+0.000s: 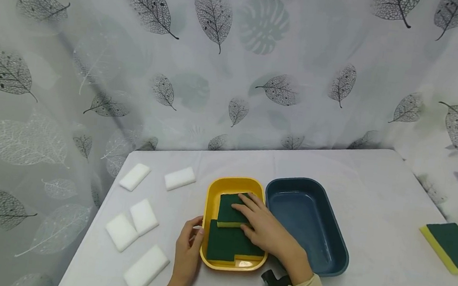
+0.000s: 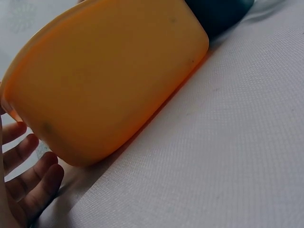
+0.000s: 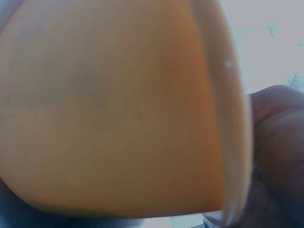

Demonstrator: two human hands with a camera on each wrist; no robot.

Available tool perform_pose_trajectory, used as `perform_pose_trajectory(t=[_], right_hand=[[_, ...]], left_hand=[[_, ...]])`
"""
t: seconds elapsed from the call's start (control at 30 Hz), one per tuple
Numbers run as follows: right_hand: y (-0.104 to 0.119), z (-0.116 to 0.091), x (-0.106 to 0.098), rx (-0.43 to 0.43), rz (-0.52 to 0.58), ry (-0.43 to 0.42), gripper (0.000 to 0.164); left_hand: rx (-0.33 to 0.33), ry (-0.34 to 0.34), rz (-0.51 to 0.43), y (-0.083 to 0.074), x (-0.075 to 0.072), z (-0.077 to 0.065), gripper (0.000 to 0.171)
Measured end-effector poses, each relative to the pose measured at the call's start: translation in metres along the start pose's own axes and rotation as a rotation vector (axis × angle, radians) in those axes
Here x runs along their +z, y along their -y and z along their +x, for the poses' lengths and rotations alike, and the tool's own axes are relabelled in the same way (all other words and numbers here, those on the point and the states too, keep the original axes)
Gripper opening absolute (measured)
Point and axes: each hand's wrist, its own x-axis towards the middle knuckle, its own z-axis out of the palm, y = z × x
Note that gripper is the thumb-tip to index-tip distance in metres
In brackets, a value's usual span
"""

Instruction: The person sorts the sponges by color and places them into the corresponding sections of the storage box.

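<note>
A yellow tray (image 1: pixel 227 268) holds green-and-yellow scouring sponges. One sponge (image 1: pixel 228 207) lies at the far end, overlapping another sponge (image 1: pixel 222 245) nearer me. My right hand (image 1: pixel 272 231) rests over the far sponge with its fingers spread and lightly bent, thumb near that sponge's front edge. At the tray's left side, my left hand (image 1: pixel 188 250) holds the rim. Its bent fingers (image 2: pixel 45 168) show beside the tray's outer wall (image 2: pixel 114 80) in the left wrist view. In the right wrist view the tray's wall (image 3: pixel 114 114) hides the sponges.
A dark blue tray (image 1: pixel 330 237) stands right against the yellow one. Several white sponge blocks, including a near one (image 1: pixel 146 270), lie scattered at the left. Another scouring sponge (image 1: pixel 454 246) is at the far right. A black curved object (image 1: pixel 275 283) is by my right wrist.
</note>
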Motion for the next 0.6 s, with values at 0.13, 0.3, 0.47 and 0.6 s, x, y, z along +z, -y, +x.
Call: perform_pose_trajectory(t=[0.13,0.3,0.47,0.6], right_hand=[[0.000,-0.004,-0.006,0.031,0.060,0.025,0.058],[-0.003,-0.015,-0.020,0.071,0.220,0.035,0.057],[-0.014,-0.027,-0.035,0.079,0.354,0.025,0.055],[-0.027,-0.037,-0.053,0.055,0.416,-0.031,0.053]], left_hand=[[0.001,-0.001,0.002,0.001,0.000,0.000,0.030],[0.000,0.001,0.005,0.000,-0.001,0.001,0.030],[0.001,-0.006,-0.001,-0.001,-0.002,0.002,0.030],[0.008,-0.001,-0.002,0.002,-0.001,0.001,0.030]])
